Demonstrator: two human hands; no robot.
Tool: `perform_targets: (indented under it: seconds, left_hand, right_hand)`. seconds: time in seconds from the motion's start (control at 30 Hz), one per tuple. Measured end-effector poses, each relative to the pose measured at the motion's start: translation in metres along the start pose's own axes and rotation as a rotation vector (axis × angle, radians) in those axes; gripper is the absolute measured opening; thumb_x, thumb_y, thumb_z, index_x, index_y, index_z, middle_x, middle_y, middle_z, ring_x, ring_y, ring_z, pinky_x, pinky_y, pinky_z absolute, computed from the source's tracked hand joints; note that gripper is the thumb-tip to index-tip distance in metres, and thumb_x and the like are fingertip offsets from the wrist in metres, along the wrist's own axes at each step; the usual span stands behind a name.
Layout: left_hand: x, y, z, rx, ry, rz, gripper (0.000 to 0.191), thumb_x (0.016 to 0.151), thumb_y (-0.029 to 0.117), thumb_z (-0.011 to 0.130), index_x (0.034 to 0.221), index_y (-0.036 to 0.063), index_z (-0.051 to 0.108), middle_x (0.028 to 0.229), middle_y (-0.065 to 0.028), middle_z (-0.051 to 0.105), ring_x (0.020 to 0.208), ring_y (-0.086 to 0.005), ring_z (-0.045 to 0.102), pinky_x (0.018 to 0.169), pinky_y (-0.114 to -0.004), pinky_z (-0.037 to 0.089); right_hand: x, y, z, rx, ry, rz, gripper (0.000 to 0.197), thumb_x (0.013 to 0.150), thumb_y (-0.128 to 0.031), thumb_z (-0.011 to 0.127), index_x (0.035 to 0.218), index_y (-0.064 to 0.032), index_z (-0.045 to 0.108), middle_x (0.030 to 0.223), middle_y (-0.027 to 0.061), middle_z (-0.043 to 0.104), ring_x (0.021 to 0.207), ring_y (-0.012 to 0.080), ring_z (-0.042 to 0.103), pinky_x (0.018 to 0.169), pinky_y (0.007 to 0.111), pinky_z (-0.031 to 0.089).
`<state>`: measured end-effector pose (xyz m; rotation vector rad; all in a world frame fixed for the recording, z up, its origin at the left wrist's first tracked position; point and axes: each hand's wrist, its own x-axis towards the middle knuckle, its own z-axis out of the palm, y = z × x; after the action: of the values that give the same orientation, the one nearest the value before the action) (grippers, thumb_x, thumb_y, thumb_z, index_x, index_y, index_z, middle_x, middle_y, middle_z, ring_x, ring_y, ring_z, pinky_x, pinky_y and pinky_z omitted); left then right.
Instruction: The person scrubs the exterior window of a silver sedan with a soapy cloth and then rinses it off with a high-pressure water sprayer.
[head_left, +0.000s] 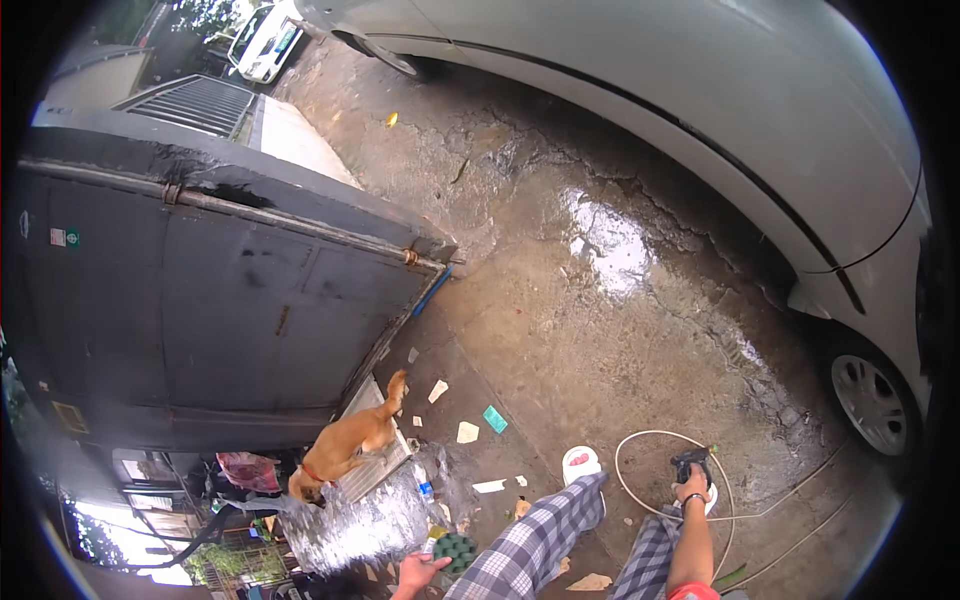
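My right hand (694, 484) is closed around a black spray gun (688, 461), held out above the wet concrete just in front of my right foot. From the gun, a thin pale hose (619, 469) loops across the ground and trails off to the right. Low in the view, my left hand (420, 574) grips a dark green knobbly object (455, 553); its exact kind is unclear. Something yellow and white (434, 538) shows beside those fingers. Below me are plaid trouser legs (525, 544) and a white slipper (580, 463) on my left foot.
A silvery car (637, 60) lines the right side, its wheel (870, 405) near the hose. At left stands a dark metal gate (225, 300). A brown dog (349, 442) stands beside a plastic bottle (423, 481). Litter, including a teal piece (495, 418), is scattered around.
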<state>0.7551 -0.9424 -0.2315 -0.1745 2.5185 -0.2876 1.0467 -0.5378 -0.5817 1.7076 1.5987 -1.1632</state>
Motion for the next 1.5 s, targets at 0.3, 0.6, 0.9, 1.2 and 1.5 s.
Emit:
perform_targets:
  seconds: [0.3, 0.6, 0.9, 1.2, 1.5]
  left_hand:
    - [-0.033, 0.057, -0.148, -0.398, -0.312, 0.389, 0.047, 0.068, 0.047, 0.079, 0.079, 0.0024, 0.067, 0.059, -0.0018, 0.059, 0.052, -0.0082, 0.052, 0.05, -0.025, 0.042]
    - [-0.091, 0.135, -0.292, -0.578, -0.646, 0.52, 0.045, 0.068, 0.043, 0.08, 0.076, 0.0008, 0.067, 0.064, -0.0014, 0.061, 0.053, -0.0091, 0.053, 0.049, -0.026, 0.042]
    - [-0.039, 0.196, -0.358, -0.605, -0.469, 0.602, 0.052, 0.072, 0.04, 0.077, 0.1, -0.0034, 0.069, 0.087, -0.0094, 0.07, 0.076, -0.012, 0.062, 0.072, -0.028, 0.048]
    - [0.082, 0.354, -0.459, -1.565, -0.491, 0.637, 0.054, 0.086, -0.003, 0.055, 0.136, 0.0065, 0.038, 0.11, -0.0114, 0.059, 0.09, -0.0172, 0.061, 0.073, -0.03, 0.05]
    - [0.128, 0.553, -0.699, -1.813, -0.679, 0.938, 0.049, 0.087, 0.002, 0.059, 0.129, 0.0031, 0.034, 0.115, -0.0151, 0.055, 0.104, -0.0267, 0.059, 0.086, -0.04, 0.052]
  right_hand:
    - [-0.258, -0.125, -0.052, 0.678, -0.445, -0.324, 0.059, 0.081, -0.018, 0.07, 0.134, -0.0092, 0.044, 0.115, 0.0096, 0.063, 0.1, 0.0169, 0.059, 0.084, 0.031, 0.048]
    - [-0.427, -0.303, -0.118, 1.028, -0.786, -0.638, 0.064, 0.087, -0.036, 0.064, 0.137, -0.0037, 0.04, 0.119, 0.0093, 0.059, 0.106, 0.0176, 0.056, 0.091, 0.033, 0.046]
    - [-0.479, -0.436, -0.218, 0.808, -0.674, -0.542, 0.039, 0.076, -0.014, 0.075, 0.111, -0.0022, 0.062, 0.096, 0.003, 0.067, 0.085, 0.012, 0.062, 0.077, 0.028, 0.05]
    - [-0.367, -0.569, -0.315, 1.43, -0.665, -0.573, 0.04, 0.088, -0.002, 0.053, 0.127, 0.0006, 0.049, 0.125, 0.0147, 0.056, 0.114, 0.0265, 0.056, 0.1, 0.041, 0.044]
    - [-0.33, -0.799, -0.417, 1.623, -0.833, -0.575, 0.039, 0.092, -0.013, 0.049, 0.129, 0.0009, 0.045, 0.127, 0.0149, 0.055, 0.115, 0.0272, 0.056, 0.101, 0.043, 0.043]
